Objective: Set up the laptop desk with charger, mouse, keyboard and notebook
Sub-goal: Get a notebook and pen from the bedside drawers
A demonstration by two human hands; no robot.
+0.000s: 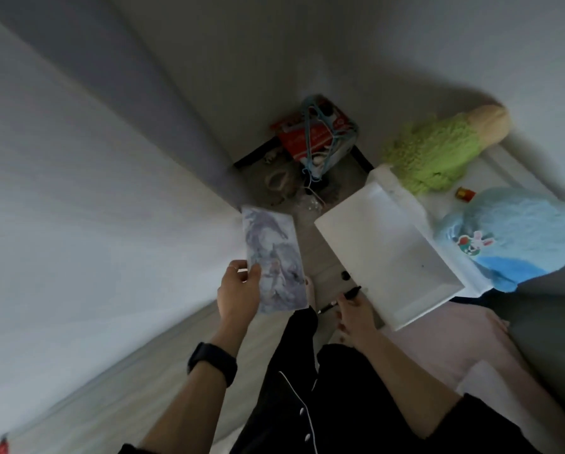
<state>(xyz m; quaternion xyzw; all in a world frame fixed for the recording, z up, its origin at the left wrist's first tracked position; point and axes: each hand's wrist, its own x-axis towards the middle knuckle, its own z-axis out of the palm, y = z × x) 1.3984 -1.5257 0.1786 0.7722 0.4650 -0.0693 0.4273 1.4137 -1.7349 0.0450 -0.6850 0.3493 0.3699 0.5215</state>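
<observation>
My left hand [238, 291] grips a notebook [273, 257] with a pale, marbled illustrated cover, thumb on its lower left edge, and holds it up above the floor. My right hand [356, 314] pinches a black pen [340, 298] that points up to the right, close to the front corner of an open white drawer [386, 257]. No laptop, charger, mouse or keyboard is in view.
The white drawer sticks out from a white cabinet [491, 178] at the right. On the cabinet lie a green plush [438, 149], a blue plush [517, 231] and a small red item [465, 193]. Red packets and blue hangers [317, 132] clutter the floor corner.
</observation>
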